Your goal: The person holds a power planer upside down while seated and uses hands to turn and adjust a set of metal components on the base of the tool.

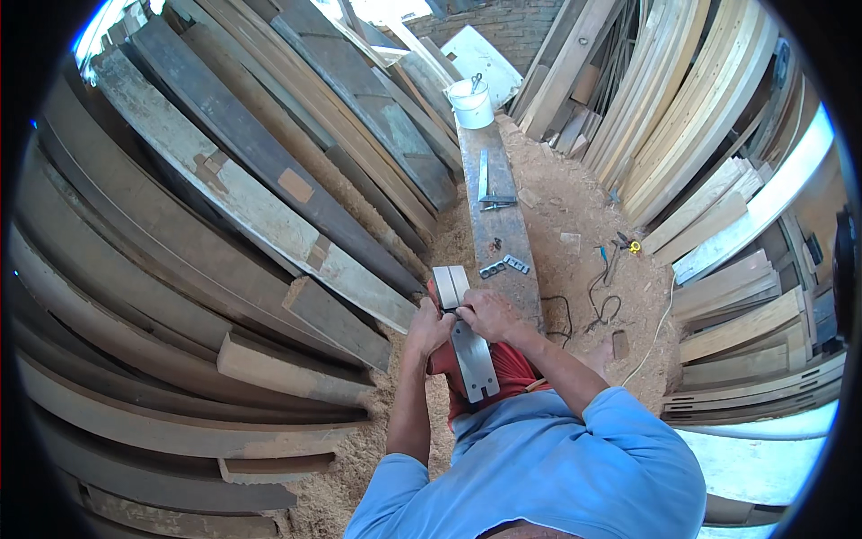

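Note:
An electric hand planer [473, 361] rests upside down across my lap, its silvery metal sole facing up and a bit of red body showing beside the paler end plate. My left hand [428, 327] is closed at the planer's left edge, by the gap across its middle. From the other side my right hand [489, 314] bends its fingers over the same gap, the fingertips nearly meeting the left ones. Whatever small part lies under the fingertips is hidden. Just beyond, two short slotted metal pieces [516, 263] lie on a long wooden bench [507, 232].
Farther along the bench are a metal square [485, 180], small dark bits [496, 242] and a white bucket [471, 106] with a tool in it. Boards [296, 184] lean on both sides. Cables [603, 305] and a yellow-handled tool [634, 246] lie on the sawdust-covered floor [575, 207].

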{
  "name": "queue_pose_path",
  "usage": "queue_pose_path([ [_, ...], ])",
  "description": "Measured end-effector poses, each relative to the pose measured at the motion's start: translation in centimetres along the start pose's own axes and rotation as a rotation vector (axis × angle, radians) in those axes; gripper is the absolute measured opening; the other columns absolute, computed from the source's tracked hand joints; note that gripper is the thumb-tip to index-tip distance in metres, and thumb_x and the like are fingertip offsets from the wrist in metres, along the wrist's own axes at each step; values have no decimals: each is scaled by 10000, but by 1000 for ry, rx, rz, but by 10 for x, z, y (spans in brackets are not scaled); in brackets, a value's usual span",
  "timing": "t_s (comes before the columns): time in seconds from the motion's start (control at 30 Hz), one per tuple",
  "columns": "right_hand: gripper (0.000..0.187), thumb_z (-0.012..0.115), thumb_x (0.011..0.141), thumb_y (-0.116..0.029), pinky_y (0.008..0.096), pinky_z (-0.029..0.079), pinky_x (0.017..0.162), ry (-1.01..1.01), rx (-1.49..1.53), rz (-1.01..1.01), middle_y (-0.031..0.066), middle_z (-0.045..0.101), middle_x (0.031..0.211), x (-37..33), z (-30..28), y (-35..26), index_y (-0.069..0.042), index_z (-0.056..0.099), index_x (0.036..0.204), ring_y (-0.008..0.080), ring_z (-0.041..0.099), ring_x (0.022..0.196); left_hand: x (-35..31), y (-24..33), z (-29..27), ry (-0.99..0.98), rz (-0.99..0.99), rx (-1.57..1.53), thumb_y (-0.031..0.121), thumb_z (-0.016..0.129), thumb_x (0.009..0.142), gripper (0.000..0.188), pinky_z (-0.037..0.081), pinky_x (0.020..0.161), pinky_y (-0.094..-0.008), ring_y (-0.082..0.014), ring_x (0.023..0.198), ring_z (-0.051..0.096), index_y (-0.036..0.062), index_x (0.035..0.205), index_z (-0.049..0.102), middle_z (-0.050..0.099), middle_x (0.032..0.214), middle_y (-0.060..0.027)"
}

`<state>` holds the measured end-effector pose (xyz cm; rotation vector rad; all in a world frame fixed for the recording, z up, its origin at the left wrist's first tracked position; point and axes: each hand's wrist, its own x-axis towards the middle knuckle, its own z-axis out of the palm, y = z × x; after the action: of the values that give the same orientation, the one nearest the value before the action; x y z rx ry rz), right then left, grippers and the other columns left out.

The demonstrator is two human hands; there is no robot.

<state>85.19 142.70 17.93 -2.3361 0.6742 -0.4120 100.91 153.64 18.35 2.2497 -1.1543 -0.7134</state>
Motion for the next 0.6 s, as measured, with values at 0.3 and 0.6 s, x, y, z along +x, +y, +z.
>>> queue_pose_path([
  [0.3, 340, 648, 951, -375, 507, 526, 874, -11, 47, 44, 231, 714, 991, 2, 4, -3, -36, 680, 958, 406, 693, 990, 1, -8, 2, -2, -30, -24, 360, 663, 843, 647, 498, 1011, -513, -505, 1197, 618, -154, 1217, 539, 626, 1231, -390],
  [0.6, 326, 640, 966, -356, 516, 529, 842, 31, 232, -54, 218, 716, 966, -6, -2, -2, -33, 674, 999, 414, 697, 942, -5, 1, -3, -3, -42, -22, 352, 662, 855, 624, 502, 1001, -517, -502, 1173, 632, -144, 1214, 538, 649, 1192, -378],
])
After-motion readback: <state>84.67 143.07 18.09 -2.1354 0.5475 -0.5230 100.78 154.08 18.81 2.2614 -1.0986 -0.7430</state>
